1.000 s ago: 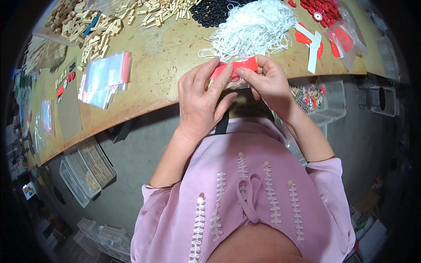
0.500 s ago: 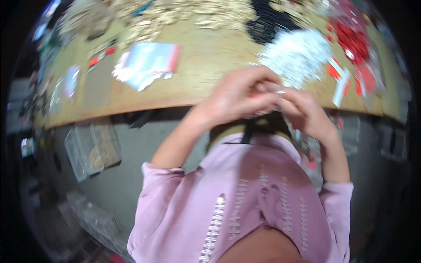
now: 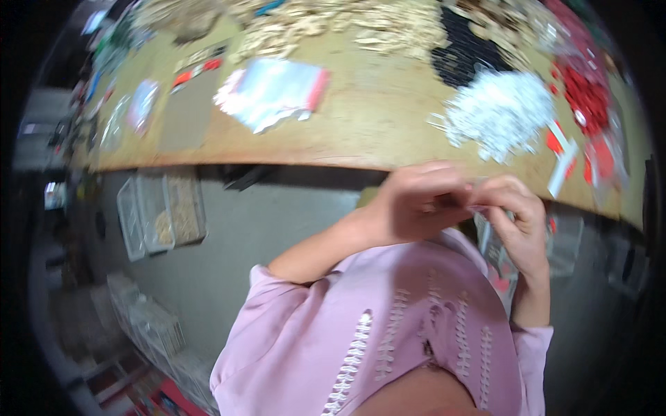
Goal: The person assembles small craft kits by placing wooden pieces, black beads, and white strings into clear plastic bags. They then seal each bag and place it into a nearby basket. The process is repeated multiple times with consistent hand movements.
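My left hand (image 3: 420, 204) and my right hand (image 3: 517, 218) meet at the fingertips just in front of the table's front edge, close to my body. The left fingers are curled, and the right thumb and forefinger pinch together. Whatever sits between them is small, blurred and mostly covered by the fingers. Beyond my hands, a heap of thin white strips (image 3: 499, 111) lies on the table. A fanned stack of clear plastic bags with pink-red edges (image 3: 274, 93) rests further left.
Pale flat pieces (image 3: 399, 31) spread along the table's far side, beside a pile of black pieces (image 3: 461, 52). Red pieces in clear plastic (image 3: 586, 97) lie at the right, near a white strip (image 3: 563, 170). A clear bin (image 3: 163, 215) stands below at the left.
Both hands have drawn back from the table edge toward my body, staying together. A red bit seen at the left fingers is now hidden. The whole view has shifted slightly.
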`<move>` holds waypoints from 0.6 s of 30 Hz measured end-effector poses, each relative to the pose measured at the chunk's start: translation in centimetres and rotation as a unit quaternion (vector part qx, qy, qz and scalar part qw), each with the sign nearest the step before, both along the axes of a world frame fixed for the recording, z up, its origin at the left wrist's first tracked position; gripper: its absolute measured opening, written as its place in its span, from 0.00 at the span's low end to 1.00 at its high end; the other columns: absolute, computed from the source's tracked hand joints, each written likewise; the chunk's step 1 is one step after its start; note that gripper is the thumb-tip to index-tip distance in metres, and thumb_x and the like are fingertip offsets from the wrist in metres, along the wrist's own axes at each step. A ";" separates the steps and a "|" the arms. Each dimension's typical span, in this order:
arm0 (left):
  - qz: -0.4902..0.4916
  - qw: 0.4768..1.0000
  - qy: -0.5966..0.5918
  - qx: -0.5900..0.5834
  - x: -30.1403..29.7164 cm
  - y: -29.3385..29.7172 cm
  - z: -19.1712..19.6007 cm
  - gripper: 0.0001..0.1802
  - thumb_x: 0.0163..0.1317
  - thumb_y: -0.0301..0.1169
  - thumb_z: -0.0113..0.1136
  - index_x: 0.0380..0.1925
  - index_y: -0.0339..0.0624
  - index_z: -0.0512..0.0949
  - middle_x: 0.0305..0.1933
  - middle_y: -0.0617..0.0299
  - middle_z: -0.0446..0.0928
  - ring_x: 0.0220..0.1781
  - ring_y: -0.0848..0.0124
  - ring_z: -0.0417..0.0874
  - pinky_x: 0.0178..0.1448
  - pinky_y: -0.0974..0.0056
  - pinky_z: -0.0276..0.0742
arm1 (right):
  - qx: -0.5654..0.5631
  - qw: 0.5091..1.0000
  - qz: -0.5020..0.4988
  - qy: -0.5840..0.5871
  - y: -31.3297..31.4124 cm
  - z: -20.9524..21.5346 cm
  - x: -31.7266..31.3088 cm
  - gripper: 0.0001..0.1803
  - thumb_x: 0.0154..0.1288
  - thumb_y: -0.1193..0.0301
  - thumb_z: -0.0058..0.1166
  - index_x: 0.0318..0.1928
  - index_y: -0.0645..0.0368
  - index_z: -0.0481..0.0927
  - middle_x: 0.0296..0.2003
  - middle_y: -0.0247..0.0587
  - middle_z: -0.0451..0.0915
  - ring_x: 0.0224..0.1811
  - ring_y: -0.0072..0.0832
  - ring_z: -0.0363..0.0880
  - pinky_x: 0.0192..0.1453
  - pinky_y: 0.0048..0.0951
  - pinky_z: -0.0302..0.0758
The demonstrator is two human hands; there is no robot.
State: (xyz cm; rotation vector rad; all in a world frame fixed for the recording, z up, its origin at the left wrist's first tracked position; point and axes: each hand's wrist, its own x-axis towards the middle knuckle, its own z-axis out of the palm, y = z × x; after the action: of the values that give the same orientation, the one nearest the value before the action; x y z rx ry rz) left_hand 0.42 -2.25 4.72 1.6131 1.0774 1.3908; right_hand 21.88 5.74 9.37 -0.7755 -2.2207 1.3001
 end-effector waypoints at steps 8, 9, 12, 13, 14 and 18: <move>-0.151 0.987 0.044 -0.043 -0.4 1.3 0.1 0.07 0.60 0.24 0.73 0.36 0.38 0.83 0.34 0.59 0.84 0.36 0.67 0.85 0.41 0.64 0.79 | 0.057 0.997 -0.041 0.022 -1.7 -1.6 3.2 0.11 0.54 0.83 0.70 0.40 0.61 0.89 0.41 0.40 0.86 0.48 0.38 0.84 0.54 0.37 0.80; -0.130 0.987 0.065 -0.066 -0.8 1.8 -0.3 0.05 0.64 0.24 0.68 0.39 0.38 0.83 0.34 0.59 0.84 0.35 0.67 0.85 0.41 0.63 0.80 | 0.063 0.996 -0.050 0.024 -1.9 -2.0 3.6 0.11 0.55 0.83 0.70 0.40 0.61 0.89 0.41 0.40 0.86 0.48 0.38 0.84 0.54 0.37 0.80; 0.093 0.981 0.164 -0.032 -1.5 4.4 -2.1 0.06 0.65 0.25 0.66 0.41 0.39 0.84 0.35 0.55 0.83 0.37 0.63 0.86 0.43 0.60 0.81 | 0.082 0.995 -0.058 0.009 -2.6 -2.6 4.4 0.10 0.57 0.82 0.69 0.40 0.61 0.88 0.45 0.41 0.85 0.50 0.40 0.83 0.56 0.39 0.78; 0.151 0.971 0.174 -0.069 -1.5 5.0 -2.2 0.07 0.65 0.25 0.66 0.42 0.41 0.85 0.35 0.55 0.82 0.37 0.61 0.86 0.43 0.59 0.81 | 0.085 0.994 -0.064 0.003 -2.8 -2.7 4.5 0.09 0.57 0.83 0.69 0.40 0.62 0.87 0.46 0.41 0.86 0.51 0.40 0.83 0.57 0.40 0.78; 0.152 0.967 0.195 -0.057 -1.5 5.8 -2.1 0.07 0.66 0.24 0.65 0.44 0.41 0.85 0.36 0.56 0.82 0.37 0.64 0.85 0.44 0.60 0.80 | 0.096 0.993 -0.062 0.008 -2.9 -3.0 4.6 0.09 0.58 0.83 0.69 0.40 0.62 0.87 0.47 0.41 0.86 0.51 0.40 0.83 0.57 0.40 0.78; 0.165 0.938 0.304 0.014 -1.5 8.1 -2.4 0.09 0.65 0.23 0.66 0.44 0.44 0.86 0.37 0.55 0.81 0.36 0.61 0.84 0.43 0.61 0.80 | 0.130 0.990 -0.049 0.029 -2.9 -4.4 4.4 0.08 0.60 0.82 0.68 0.40 0.62 0.87 0.47 0.41 0.85 0.51 0.40 0.83 0.58 0.38 0.78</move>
State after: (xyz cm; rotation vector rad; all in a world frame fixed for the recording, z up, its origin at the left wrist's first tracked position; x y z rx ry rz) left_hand -1.12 5.86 2.29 2.0163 1.7582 1.1233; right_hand 26.25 2.84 4.96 -0.7280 -2.2172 0.9509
